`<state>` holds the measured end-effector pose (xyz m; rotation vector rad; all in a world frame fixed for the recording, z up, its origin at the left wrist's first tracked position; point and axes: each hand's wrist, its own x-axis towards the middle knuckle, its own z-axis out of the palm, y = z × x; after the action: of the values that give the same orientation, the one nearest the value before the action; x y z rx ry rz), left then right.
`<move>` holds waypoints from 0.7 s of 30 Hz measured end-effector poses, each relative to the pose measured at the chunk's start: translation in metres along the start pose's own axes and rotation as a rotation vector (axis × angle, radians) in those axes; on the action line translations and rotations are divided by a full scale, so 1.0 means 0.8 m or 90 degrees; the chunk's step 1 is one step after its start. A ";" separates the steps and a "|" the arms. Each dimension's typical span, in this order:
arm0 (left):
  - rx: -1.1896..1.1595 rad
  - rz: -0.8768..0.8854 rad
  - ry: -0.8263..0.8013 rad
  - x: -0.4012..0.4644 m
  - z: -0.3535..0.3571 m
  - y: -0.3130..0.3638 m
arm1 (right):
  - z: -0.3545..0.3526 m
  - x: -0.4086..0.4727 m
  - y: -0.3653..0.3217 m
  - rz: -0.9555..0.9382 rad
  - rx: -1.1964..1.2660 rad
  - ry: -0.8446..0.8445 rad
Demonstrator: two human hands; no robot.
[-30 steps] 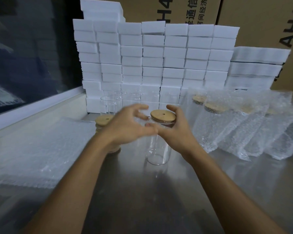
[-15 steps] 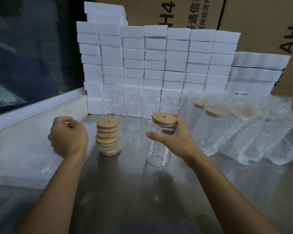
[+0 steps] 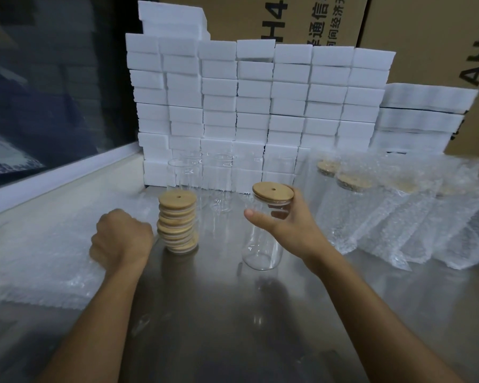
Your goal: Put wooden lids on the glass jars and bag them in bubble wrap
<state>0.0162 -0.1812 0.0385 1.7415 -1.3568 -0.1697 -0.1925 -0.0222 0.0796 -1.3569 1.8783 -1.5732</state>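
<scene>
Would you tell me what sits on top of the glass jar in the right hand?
A wooden lid with a small hole caps the glass jar; the right hand covers part of the jar's far side.

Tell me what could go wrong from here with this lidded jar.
1. The right hand holds the jar only near its lid; lifted, the glass might slip.
2. The lid stack leans unevenly beside the left hand; a bump could topple it.
3. Open jars stand close behind.

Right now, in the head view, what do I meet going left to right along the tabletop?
flat bubble wrap bags → left hand → stack of wooden lids → lidded glass jar → right hand → bagged jars
</scene>
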 end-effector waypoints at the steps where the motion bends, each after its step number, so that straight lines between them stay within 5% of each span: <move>1: -0.027 0.006 0.029 0.001 -0.005 0.004 | 0.000 0.001 0.000 0.001 -0.010 0.002; 6: -0.203 0.114 0.141 -0.004 -0.049 0.046 | -0.008 -0.001 -0.007 0.018 -0.045 0.048; 10: -0.371 0.348 0.158 -0.022 -0.080 0.081 | -0.017 -0.005 -0.041 -0.083 0.021 0.247; 13: -0.447 0.520 0.058 -0.042 -0.090 0.103 | -0.027 -0.008 -0.068 -0.115 0.141 0.243; 16: -0.438 0.613 -0.107 -0.062 -0.087 0.114 | -0.027 -0.009 -0.086 -0.026 0.268 0.078; 21: -0.289 0.618 -0.370 -0.070 -0.082 0.111 | -0.020 -0.009 -0.071 -0.013 0.094 0.025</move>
<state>-0.0302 -0.0985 0.1180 0.5393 -2.2220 -0.4083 -0.1761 -0.0033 0.1338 -1.2934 1.7364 -1.7241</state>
